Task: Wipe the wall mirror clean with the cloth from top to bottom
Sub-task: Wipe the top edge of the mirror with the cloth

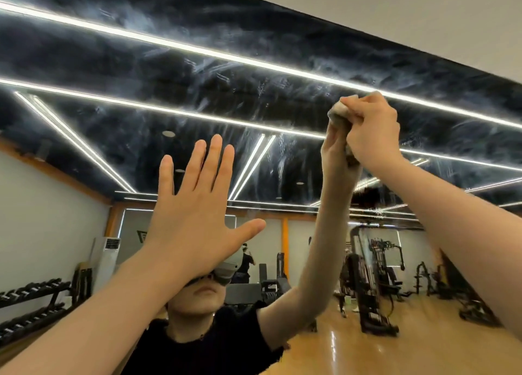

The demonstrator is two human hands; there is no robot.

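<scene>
The wall mirror (197, 97) fills nearly the whole view, its upper glass covered in whitish smears. My right hand (372, 131) is raised high at the right and grips a bunched grey-brown cloth (337, 114), held against the glass just below the mirror's top edge. My left hand (195, 216) is flat with fingers spread and straight in front of the glass, lower and left of centre. The reflection of my arm and hand meets the cloth from below.
The mirror's top edge runs diagonally along a beige wall (423, 12) at upper right. In the reflection are a person in a headset, a dumbbell rack (31, 306) at left, gym machines (372, 284) at right and a wooden floor.
</scene>
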